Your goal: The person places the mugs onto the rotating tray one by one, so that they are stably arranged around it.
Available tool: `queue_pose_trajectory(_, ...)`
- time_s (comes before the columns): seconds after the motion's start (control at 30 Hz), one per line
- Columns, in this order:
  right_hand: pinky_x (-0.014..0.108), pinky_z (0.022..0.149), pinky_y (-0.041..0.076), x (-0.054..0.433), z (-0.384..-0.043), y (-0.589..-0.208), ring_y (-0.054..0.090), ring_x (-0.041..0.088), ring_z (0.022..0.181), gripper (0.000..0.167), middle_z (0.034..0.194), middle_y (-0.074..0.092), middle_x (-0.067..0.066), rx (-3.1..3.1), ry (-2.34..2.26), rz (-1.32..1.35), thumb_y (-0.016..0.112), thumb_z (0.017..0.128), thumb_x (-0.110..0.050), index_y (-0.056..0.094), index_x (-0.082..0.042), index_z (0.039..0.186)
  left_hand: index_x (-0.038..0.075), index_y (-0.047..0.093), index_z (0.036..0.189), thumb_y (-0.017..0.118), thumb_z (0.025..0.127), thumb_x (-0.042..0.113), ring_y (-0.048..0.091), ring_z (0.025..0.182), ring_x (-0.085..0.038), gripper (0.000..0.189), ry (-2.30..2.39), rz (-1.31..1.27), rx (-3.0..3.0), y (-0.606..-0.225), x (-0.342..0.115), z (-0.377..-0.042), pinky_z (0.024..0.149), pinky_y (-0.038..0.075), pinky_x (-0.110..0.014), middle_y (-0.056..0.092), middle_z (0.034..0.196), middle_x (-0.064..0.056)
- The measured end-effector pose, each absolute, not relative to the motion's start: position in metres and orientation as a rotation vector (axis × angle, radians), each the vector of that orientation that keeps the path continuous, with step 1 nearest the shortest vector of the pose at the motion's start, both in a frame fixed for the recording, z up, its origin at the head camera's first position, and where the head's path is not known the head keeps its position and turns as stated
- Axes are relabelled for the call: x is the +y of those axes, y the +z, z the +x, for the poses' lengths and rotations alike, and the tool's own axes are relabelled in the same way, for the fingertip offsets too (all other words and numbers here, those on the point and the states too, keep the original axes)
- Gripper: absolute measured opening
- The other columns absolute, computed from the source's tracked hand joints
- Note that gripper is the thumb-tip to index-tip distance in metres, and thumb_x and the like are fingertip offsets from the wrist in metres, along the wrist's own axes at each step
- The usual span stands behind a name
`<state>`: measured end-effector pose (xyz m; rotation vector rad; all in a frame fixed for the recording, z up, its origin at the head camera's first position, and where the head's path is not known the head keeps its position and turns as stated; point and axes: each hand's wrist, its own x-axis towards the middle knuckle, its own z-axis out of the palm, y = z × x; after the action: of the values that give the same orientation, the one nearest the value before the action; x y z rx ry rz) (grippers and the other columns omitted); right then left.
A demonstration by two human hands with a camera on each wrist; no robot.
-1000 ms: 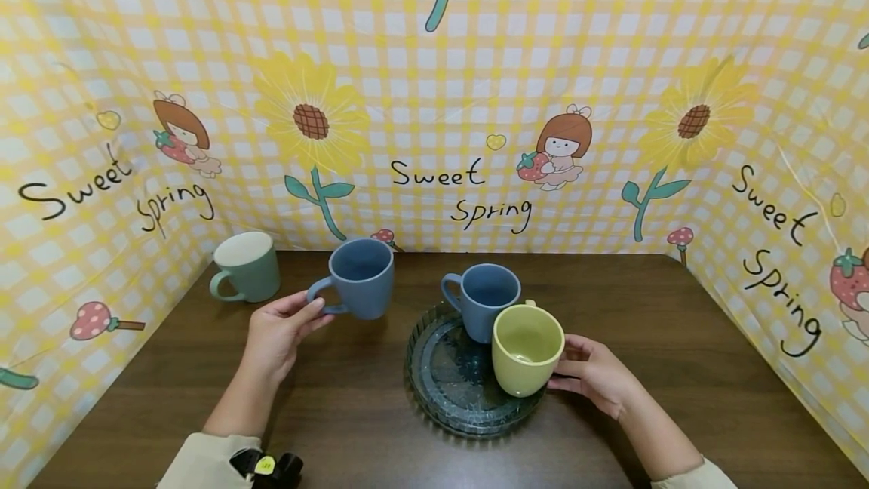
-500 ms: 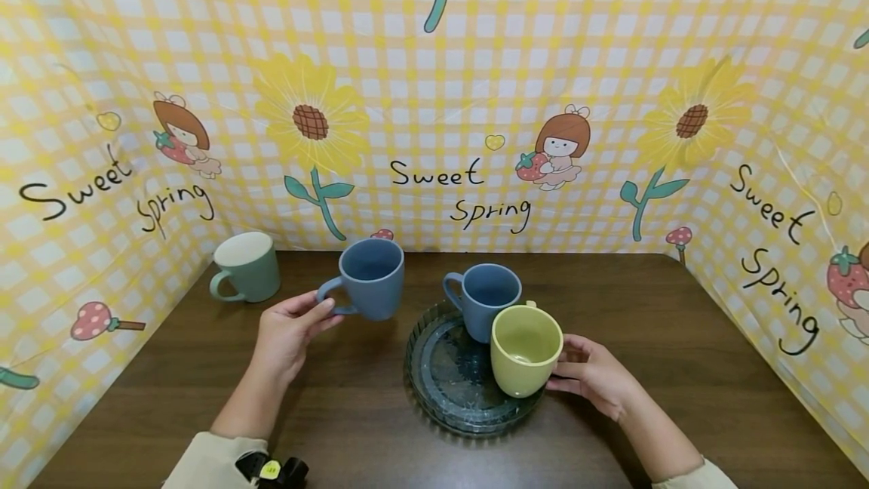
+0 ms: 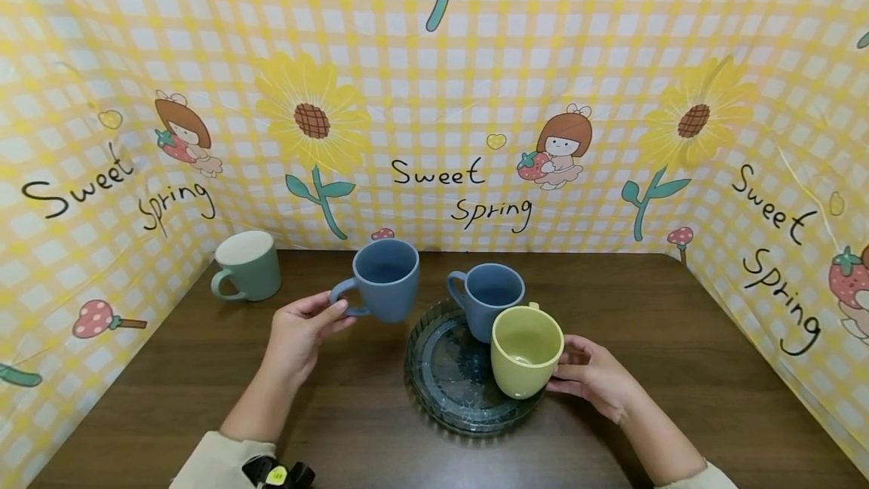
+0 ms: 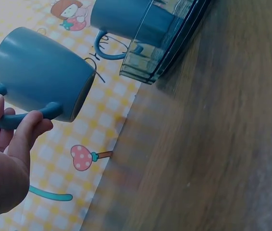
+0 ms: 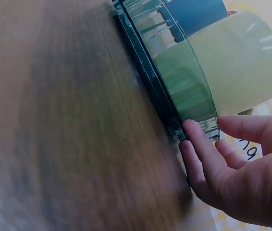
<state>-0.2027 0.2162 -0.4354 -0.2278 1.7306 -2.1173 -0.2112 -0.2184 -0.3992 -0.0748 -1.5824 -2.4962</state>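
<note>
My left hand pinches the handle of a blue mug, raised upright left of the round glass tray. In the left wrist view, thumb and fingers wrap that mug's handle. A second blue mug stands toward the back of the tray, its handle pointing left. In front of it a yellow-green mug stands at the tray's right side, handle to the back. At the right edge my right hand grips the tray's rim, thumb at the top edge and fingers against the outer side.
A green mug with a pale inside stands at the back left of the brown wooden table. Yellow checked cloth with printed flowers and words hangs behind and along both sides.
My left hand has carried the blue mug to the right, closer to the glass tray. The right hand, tray and the mugs on it stay nearly where they were.
</note>
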Motion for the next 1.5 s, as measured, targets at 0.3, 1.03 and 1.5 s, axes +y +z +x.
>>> queue_pose_trajectory(0.3, 0.042, 0.083, 0.058, 0.215, -0.201, -0.435, 0.067, 0.023, 0.088, 0.033, 0.102, 0.060, 0.011, 1.733, -2.119, -0.242, 0.061, 0.089, 0.009, 0.054, -0.009, 0.116, 0.009, 0.078, 0.084, 0.065, 0.086, -0.014, 0.072, 0.072, -0.018, 0.026, -2.514, -0.074, -1.591, -0.399, -0.209, -0.210, 0.071, 0.060, -0.036, 0.072, 0.080, -0.005)
queue_pose_trajectory(1.03, 0.041, 0.083, 0.058, 0.212, -0.203, -0.435, 0.064, 0.017, 0.092, 0.028, 0.102, 0.062, 0.005, 1.808, -2.134, -0.222, 0.058, 0.092, 0.002, 0.057, 0.000, 0.120, 0.008, 0.078, 0.086, 0.067, 0.086, -0.011, 0.072, 0.074, -0.019, 0.022, -2.531, -0.074, -1.620, -0.398, -0.194, -0.207, 0.074, 0.060, -0.037, 0.072, 0.081, -0.005)
queue_pose_trajectory(1.5, 0.041, 0.081, 0.058, 0.215, -0.206, -0.438, 0.065, 0.019, 0.090, 0.034, 0.100, 0.064, 0.006, 1.703, -2.166, -0.239, 0.059, 0.088, 0.011, 0.064, -0.014, 0.110, 0.015, 0.078, 0.082, 0.066, 0.086, -0.012, 0.072, 0.075, -0.018, 0.030, -2.526, -0.096, -1.661, -0.399, -0.184, -0.209, 0.074, 0.060, -0.037, 0.072, 0.081, -0.004)
